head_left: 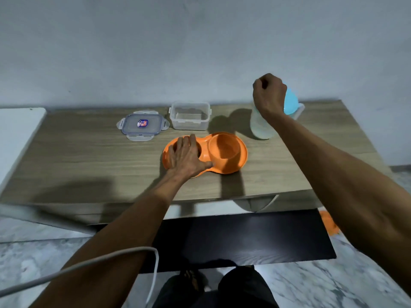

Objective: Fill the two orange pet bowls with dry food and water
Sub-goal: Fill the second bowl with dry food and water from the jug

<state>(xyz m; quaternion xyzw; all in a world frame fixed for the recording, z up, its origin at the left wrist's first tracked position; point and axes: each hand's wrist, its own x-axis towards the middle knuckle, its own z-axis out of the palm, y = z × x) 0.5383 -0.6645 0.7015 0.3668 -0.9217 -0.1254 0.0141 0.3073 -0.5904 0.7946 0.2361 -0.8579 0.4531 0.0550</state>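
Left hand (185, 155) lies flat on the orange bowls (224, 150); right hand (269, 94) curls atop the bottle (260, 127).

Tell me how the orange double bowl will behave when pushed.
The orange double bowl probably slides as one stiff piece, being a single plastic moulding. Its low, wide base makes tipping unlikely. The smooth table likely offers little resistance.

Wooden table against a pale wall, over a marble floor

The table (89, 165) stands against the wall (178, 41), with a white surface (15, 134) just beside its left end. A black board (244, 236) lies on the floor (333, 283) below it, a small orange thing (329, 223) lies near the board's right edge, and a white cable (93, 261) loops across the foreground.
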